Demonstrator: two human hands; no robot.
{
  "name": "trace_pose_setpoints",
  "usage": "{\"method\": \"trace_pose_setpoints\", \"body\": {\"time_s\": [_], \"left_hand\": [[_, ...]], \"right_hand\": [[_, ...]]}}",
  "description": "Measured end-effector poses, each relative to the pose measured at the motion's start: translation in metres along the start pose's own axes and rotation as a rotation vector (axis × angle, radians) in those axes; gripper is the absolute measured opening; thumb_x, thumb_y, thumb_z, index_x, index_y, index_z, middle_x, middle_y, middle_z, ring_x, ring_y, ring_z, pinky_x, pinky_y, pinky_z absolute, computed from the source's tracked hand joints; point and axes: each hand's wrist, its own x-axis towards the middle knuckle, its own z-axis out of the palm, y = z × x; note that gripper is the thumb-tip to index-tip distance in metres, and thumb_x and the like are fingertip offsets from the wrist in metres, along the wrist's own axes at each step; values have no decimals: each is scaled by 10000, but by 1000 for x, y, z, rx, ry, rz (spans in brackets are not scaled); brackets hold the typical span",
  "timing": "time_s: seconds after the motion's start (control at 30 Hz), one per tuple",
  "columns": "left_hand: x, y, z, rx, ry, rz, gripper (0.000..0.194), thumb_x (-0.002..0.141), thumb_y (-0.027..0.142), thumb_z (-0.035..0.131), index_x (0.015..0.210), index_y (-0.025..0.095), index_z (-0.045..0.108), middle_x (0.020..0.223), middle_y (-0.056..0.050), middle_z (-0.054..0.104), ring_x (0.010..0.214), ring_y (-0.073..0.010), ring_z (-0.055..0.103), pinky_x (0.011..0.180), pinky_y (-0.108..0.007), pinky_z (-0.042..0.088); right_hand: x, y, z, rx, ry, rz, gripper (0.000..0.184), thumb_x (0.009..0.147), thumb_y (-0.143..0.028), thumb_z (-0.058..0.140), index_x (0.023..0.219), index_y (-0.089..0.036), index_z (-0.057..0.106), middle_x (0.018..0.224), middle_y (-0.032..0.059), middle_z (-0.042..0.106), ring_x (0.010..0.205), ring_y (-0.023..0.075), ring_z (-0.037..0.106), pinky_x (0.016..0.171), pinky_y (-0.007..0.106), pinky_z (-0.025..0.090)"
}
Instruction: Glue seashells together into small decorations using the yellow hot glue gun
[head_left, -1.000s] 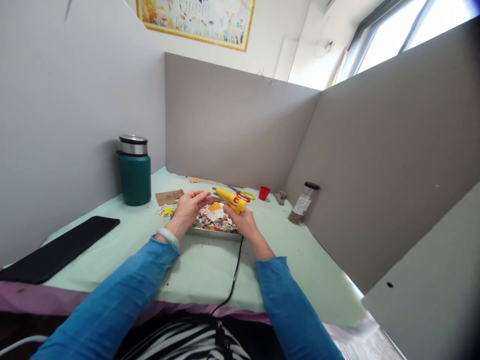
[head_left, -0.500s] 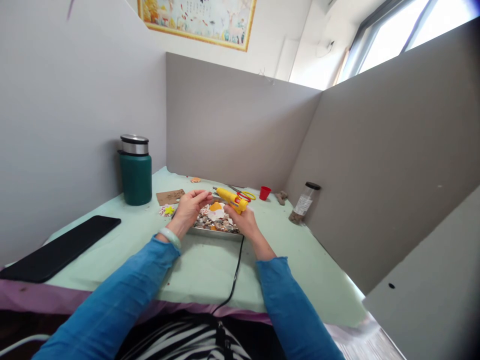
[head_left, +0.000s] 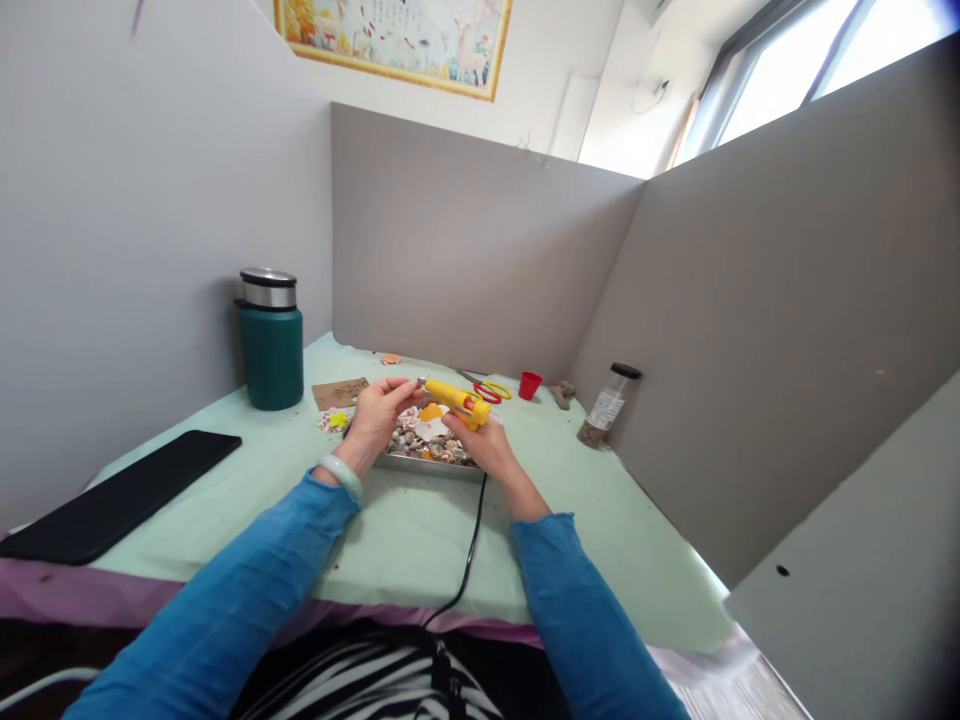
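In my right hand [head_left: 484, 440] is a yellow glue gun [head_left: 454, 398], its nozzle pointing left and its black cord [head_left: 472, 548] running down to the table's front edge. My left hand [head_left: 379, 415] is closed in a pinch close by the nozzle; what it pinches is too small to make out. Below both hands lies a metal tray [head_left: 424, 466] filled with shells or pebbles [head_left: 442, 447], with white and orange pieces [head_left: 431, 412] among them. My hands partly cover the tray.
A green flask [head_left: 271, 355] and a black mat [head_left: 124, 495] are at left. Brown cardboard [head_left: 339, 393] and a yellow flower shape [head_left: 339, 421] lie beside the tray. Behind are scissors [head_left: 491, 392] and a red cup [head_left: 529, 385]. A black-lidded jar [head_left: 607, 408] stands right, near grey partitions [head_left: 480, 240].
The glue gun has shifted slightly left and down, bringing its nozzle up to my left fingertips. My left hand has stayed almost where it was.
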Motion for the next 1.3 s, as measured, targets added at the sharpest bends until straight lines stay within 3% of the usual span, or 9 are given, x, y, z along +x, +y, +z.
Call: {"method": "trace_pose_setpoints", "body": {"time_s": [0.47, 1.3], "left_hand": [[-3, 1, 1, 135, 2, 63, 417, 530, 377, 890, 763, 111, 669, 664, -42, 686, 665, -180, 679, 778, -365, 563], [-4, 4, 1, -13, -8, -54, 312, 548, 234, 889, 738, 105, 678, 721, -50, 696, 672, -140, 664, 763, -300, 549]], "right_hand": [[-1, -4, 1, -2, 2, 11, 413, 681, -538, 686, 778, -136, 676, 607, 9, 554, 587, 144, 502, 513, 252, 404], [2, 2, -1, -26, 49, -5, 451, 714, -574, 671, 796, -131, 689, 615, 13, 569, 587, 140, 516, 526, 247, 420]]}}
